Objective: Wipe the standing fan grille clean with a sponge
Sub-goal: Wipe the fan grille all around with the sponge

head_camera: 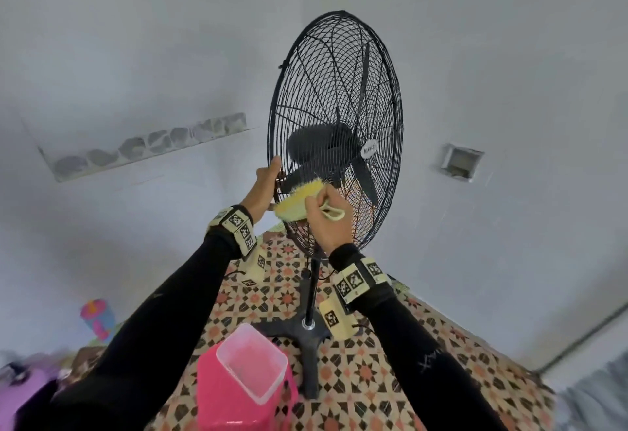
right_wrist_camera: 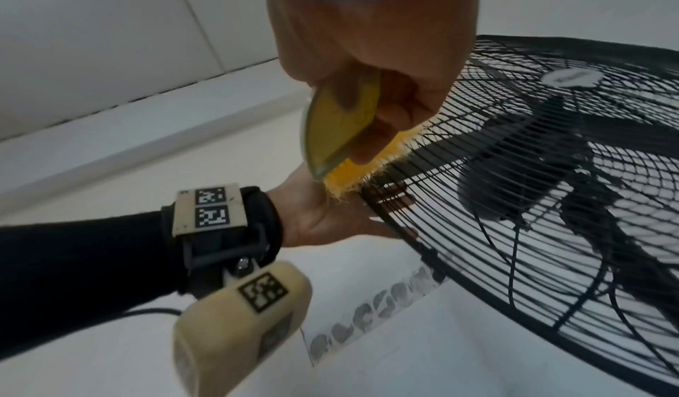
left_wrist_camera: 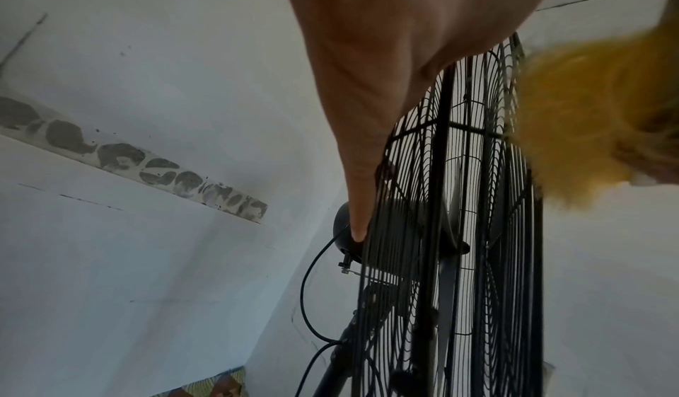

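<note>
Soft even daylight, faint shadows, wide-angle edge warping, blurred close-up bristles

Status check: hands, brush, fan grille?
Left hand braces the grille rim, fingers straight. Right hand grips the yellow brush, bristles on the lower front grille. Nothing in the way.
</note>
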`<state>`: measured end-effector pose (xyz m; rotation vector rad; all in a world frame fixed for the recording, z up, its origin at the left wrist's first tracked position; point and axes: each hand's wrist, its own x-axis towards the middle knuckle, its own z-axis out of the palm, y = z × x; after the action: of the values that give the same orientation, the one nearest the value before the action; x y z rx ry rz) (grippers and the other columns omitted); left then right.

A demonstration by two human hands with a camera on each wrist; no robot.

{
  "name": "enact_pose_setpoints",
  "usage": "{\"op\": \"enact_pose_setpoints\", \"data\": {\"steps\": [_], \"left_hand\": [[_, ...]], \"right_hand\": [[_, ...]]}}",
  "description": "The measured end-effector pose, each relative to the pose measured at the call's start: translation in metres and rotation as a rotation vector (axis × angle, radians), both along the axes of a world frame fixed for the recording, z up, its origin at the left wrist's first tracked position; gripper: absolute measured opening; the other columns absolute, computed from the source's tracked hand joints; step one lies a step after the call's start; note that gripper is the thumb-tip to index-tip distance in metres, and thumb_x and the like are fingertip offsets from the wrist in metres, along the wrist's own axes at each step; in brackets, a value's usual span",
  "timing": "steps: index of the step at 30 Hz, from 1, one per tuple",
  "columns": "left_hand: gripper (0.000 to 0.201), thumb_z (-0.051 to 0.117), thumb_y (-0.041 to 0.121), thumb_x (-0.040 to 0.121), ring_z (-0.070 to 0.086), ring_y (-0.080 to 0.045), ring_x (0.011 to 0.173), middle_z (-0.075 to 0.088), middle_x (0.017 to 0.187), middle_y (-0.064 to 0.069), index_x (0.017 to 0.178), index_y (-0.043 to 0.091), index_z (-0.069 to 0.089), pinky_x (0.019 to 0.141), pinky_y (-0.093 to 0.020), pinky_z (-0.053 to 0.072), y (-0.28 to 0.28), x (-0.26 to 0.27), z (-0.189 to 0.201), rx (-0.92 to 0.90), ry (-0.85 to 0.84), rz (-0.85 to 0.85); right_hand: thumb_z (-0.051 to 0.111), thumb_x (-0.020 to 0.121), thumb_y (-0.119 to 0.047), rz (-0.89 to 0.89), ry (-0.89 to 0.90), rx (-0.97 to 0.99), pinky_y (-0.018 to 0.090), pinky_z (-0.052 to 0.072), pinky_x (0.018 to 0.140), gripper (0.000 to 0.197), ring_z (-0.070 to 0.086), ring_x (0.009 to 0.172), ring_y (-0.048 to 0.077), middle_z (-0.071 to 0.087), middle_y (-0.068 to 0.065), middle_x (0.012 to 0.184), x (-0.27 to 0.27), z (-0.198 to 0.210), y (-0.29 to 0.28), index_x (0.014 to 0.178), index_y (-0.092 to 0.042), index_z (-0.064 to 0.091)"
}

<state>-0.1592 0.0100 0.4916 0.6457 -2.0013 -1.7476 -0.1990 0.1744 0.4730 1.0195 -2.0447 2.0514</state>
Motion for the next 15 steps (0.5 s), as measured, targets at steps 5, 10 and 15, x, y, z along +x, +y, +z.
{"op": "enact_pose_setpoints", "data": {"steps": [5, 10, 15], "left_hand": [[0.116, 0.041, 0.101, 0.065, 0.042, -0.016, 0.131, 0.032, 0.147, 0.008, 0.15, 0.024, 0.025, 0.104, -0.056, 0.052, -0.006, 0.001, 0.0, 0.029, -0.012, -0.052], [0.122, 0.048, 0.105, 0.059, 0.051, -0.021, 0.131, 0.043, 0.146, -0.003, 0.145, 0.02, 0.031, 0.103, -0.06, 0.052, -0.014, -0.003, -0.005, 0.064, -0.01, -0.062], [0.105, 0.046, 0.099, 0.072, 0.049, -0.019, 0.131, 0.042, 0.145, 0.001, 0.142, 0.022, 0.03, 0.104, -0.059, 0.051, -0.009, 0.002, 0.001, 0.081, -0.017, -0.092]], "right_hand": [[0.056, 0.089, 0.001, -0.298, -0.174, -0.153, 0.013, 0.035, 0.049, 0.03, 0.036, 0.046, -0.001, 0.04, -0.007, 0.062, -0.013, 0.015, 0.005, 0.072, -0.017, 0.038], [0.055, 0.09, -0.003, -0.2, -0.17, -0.09, 0.02, 0.039, 0.054, 0.028, 0.04, 0.056, 0.009, 0.045, -0.002, 0.067, -0.011, 0.012, 0.005, 0.073, -0.018, 0.039], [0.056, 0.09, -0.008, -0.198, -0.19, -0.028, 0.031, 0.049, 0.059, 0.023, 0.05, 0.059, 0.015, 0.05, 0.0, 0.068, -0.016, 0.016, 0.002, 0.073, -0.017, 0.043]]}}
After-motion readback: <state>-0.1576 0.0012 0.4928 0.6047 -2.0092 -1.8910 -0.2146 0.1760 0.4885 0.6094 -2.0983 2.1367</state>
